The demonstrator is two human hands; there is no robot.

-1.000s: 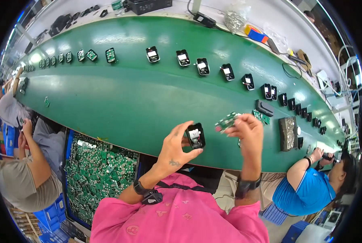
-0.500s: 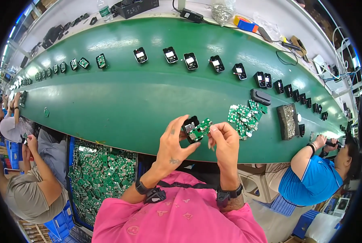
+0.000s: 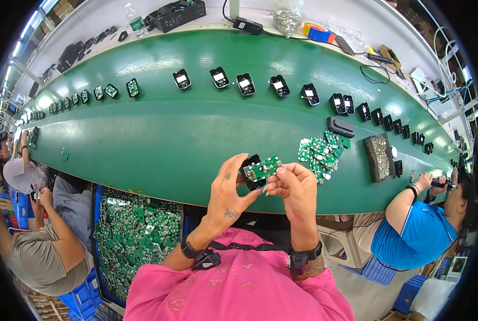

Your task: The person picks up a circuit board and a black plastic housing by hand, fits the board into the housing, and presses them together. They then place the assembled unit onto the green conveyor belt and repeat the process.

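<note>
My left hand (image 3: 227, 184) grips a small black plastic housing (image 3: 253, 183) by its sides, its open face turned up. Between the thumb and fingers of my right hand (image 3: 294, 184) is a green circuit board (image 3: 264, 168), pinched by its right end. The board lies across the housing's opening at a slight slant and covers much of the inside. Whether it touches the housing's inner walls cannot be made out. Just right of my hands is a loose pile of green circuit boards (image 3: 320, 155) on the green table (image 3: 169, 128).
A row of black housings (image 3: 245, 84) with white patches runs along the table's far side. A black case (image 3: 341, 127) and a tray of small metal parts (image 3: 379, 158) stand right. A blue-edged bin of circuit boards (image 3: 137, 241) is lower left. Co-workers sit on both sides.
The circuit board has turned to lie flatter over the housing, and my right fingers have curled closer. My left hand keeps its hold. The view has shifted slightly.
</note>
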